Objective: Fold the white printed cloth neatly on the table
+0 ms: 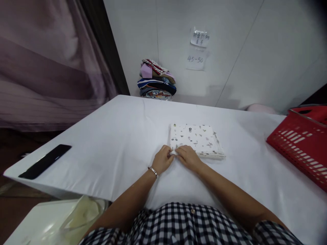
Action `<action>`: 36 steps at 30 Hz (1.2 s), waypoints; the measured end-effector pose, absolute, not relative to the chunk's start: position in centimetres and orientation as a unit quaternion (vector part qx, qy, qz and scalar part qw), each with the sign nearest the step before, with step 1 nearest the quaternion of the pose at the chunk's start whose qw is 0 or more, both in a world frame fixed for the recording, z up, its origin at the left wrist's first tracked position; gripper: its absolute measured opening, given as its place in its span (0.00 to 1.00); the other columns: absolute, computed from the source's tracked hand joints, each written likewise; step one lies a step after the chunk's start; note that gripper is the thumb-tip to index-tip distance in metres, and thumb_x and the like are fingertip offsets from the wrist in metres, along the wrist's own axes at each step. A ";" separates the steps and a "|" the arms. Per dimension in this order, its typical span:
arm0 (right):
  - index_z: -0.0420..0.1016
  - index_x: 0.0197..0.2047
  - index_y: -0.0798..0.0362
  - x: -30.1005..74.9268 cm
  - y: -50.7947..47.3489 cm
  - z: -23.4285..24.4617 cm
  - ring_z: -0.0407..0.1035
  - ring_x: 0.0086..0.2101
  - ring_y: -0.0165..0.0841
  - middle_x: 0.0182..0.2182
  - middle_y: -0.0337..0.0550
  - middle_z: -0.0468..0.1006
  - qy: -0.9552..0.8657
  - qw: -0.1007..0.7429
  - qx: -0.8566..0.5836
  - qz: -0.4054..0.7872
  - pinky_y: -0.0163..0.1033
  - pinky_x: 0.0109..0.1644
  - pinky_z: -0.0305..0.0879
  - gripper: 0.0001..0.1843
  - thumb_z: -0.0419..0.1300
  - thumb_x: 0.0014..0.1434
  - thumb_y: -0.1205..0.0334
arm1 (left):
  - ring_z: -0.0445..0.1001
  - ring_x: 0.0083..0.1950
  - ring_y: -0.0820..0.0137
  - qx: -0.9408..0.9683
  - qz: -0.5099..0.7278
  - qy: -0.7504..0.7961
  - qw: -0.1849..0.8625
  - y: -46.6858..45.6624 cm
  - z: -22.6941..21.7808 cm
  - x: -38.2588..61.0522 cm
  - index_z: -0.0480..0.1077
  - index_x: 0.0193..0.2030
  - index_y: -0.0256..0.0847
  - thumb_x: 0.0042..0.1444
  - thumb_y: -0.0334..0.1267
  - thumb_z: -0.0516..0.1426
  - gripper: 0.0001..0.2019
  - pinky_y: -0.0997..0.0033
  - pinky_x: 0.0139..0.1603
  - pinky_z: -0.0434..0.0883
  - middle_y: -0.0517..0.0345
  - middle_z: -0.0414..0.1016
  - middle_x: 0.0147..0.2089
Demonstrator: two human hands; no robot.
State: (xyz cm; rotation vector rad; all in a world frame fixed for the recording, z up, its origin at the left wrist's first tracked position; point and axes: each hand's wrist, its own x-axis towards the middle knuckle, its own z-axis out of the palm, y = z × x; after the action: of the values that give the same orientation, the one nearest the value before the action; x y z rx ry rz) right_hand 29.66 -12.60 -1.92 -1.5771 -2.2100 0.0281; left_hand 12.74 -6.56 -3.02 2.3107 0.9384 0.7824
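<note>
A folded white cloth (195,137) with small printed figures lies flat on the white-covered table (133,136), in several layers. At its near left corner my left hand (162,159) pinches the fabric between thumb and fingers. My right hand (187,157) is right beside it, its fingers closed on the same corner and partly resting on the cloth's near edge. The fingertips of both hands almost meet there. A bracelet sits on my left wrist. Exactly how the fabric runs between the fingers is too small to tell.
On the right of the table stands a red plastic basket (301,139). A black flat object (46,161) lies near the left edge. Behind the table, folded clothes (157,80) are stacked against the wall. A white surface with a plastic bag (83,214) is at lower left.
</note>
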 end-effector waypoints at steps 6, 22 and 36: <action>0.71 0.45 0.54 31.8 -14.0 -2.0 0.62 0.42 0.36 0.40 0.48 0.73 -0.789 0.208 -0.577 -0.032 0.41 0.44 0.57 0.10 0.52 0.61 0.63 | 0.66 0.32 0.73 0.853 0.280 0.384 0.217 -6.3 -2.9 13.4 0.61 0.35 0.42 0.51 0.32 0.52 0.04 0.72 0.33 0.64 0.61 0.64 0.34; 0.73 0.46 0.49 42.0 -20.6 -3.3 0.67 0.42 0.38 0.41 0.49 0.74 -0.729 0.241 -0.636 -0.078 0.46 0.44 0.63 0.13 0.49 0.63 0.61 | 0.66 0.47 0.62 0.911 0.271 0.295 0.100 -5.8 -2.7 13.3 0.66 0.40 0.43 0.48 0.23 0.50 0.14 0.61 0.46 0.66 0.52 0.69 0.44; 0.76 0.34 0.49 42.6 -21.1 -1.6 0.69 0.40 0.35 0.37 0.44 0.76 -0.683 0.299 -0.667 0.003 0.42 0.45 0.63 0.15 0.49 0.62 0.58 | 0.66 0.42 0.66 0.924 0.256 0.255 0.127 -5.7 -1.6 13.2 0.68 0.32 0.42 0.55 0.33 0.52 0.05 0.62 0.43 0.66 0.54 0.70 0.37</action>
State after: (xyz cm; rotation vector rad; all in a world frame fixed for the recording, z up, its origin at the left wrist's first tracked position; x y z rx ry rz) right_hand 42.59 -21.08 -1.62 -1.7718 -1.8132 0.0072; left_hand 13.20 -5.73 -1.61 2.6880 0.7432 0.7456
